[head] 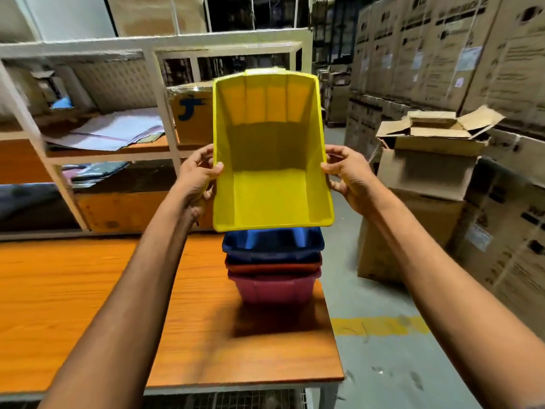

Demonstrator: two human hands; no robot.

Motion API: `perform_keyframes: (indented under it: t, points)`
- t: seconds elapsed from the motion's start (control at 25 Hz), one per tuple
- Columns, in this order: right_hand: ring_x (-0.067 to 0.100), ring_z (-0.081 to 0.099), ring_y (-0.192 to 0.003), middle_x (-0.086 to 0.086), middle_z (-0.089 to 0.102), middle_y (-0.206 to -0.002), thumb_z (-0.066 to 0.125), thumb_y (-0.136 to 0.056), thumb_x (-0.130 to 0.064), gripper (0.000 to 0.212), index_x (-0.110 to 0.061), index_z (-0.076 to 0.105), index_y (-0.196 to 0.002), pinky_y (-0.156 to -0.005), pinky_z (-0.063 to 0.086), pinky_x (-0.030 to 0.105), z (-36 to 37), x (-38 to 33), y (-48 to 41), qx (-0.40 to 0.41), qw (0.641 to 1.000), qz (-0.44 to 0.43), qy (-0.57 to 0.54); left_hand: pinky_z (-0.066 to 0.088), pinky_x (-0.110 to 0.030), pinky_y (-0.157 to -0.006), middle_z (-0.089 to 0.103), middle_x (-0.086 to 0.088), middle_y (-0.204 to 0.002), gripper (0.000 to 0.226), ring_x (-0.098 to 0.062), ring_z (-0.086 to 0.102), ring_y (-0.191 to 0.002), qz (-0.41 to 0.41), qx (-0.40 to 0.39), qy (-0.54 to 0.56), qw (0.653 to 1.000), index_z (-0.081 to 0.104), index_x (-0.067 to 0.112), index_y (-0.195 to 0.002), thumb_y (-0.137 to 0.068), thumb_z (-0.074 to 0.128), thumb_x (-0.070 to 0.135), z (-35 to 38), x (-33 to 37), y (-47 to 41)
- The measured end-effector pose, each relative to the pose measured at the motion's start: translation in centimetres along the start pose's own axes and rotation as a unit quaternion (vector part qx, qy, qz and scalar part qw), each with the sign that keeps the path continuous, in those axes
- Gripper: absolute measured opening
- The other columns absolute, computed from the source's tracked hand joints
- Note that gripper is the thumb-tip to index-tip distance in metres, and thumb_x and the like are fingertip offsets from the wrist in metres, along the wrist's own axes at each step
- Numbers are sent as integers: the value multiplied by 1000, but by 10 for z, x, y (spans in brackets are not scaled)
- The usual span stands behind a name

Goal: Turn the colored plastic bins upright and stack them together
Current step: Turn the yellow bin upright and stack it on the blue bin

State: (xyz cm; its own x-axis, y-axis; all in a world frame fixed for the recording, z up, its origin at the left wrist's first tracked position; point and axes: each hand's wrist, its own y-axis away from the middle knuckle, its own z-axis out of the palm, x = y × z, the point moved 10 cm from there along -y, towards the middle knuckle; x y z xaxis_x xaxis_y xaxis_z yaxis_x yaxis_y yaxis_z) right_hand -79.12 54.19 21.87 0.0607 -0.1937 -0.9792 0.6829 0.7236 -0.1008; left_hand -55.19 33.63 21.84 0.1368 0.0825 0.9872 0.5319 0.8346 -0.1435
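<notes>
A yellow plastic bin point(269, 178) hangs in the air with its open side tilted toward me. My left hand point(197, 180) grips its left rim and my right hand point(349, 177) grips its right rim. Directly below it a stack of three nested upright bins stands near the right end of the orange table point(88, 305): a blue bin point(272, 246) on top, a red bin point(272, 267) in the middle, a pink bin point(274, 289) at the bottom. The yellow bin's lower edge hides part of the blue bin's back.
A white metal shelf rack point(159, 93) with papers and a cardboard box stands behind the table. Stacked cardboard cartons point(427, 160) line the right side. Grey floor with a yellow line point(380, 326) lies right of the table's edge.
</notes>
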Motion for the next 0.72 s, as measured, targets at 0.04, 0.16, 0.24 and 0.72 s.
perform_keyframes:
  t: [0.04,0.16,0.24,0.72]
  points:
    - [14,62,-94,4,62,-102,52,-94,15,38,-16,64,-113,-74,51,30,0,3,-2,-1,1000,2,-3,43,-20,-53,67,4,-101,49,-10,61,-80,-4,-3,-3,1000,62,27,-137,-98,59,-2,0,-5,-1]
    - [15,61,-95,2,63,-99,53,-94,15,40,-13,64,-121,-76,51,31,-1,14,-9,-2,1000,11,1,41,-20,-55,62,8,-91,48,-5,54,-72,-24,8,-2,1000,63,27,-136,-98,57,-4,0,-16,-6]
    - [16,59,-99,4,62,-103,51,-95,15,39,-12,67,-118,-83,50,34,0,20,-12,-5,1000,26,3,41,-27,-66,62,5,-94,46,-9,55,-83,-42,5,8,999,64,26,-133,-98,57,-4,2,-22,-9]
    - [5,53,-28,2,59,-42,33,-105,7,32,-3,58,-122,-31,41,15,8,61,-7,-16,981,191,-27,56,-37,-94,70,-7,-123,34,-19,67,-113,-188,-34,-49,980,67,18,-132,-103,54,6,1,-72,-41]
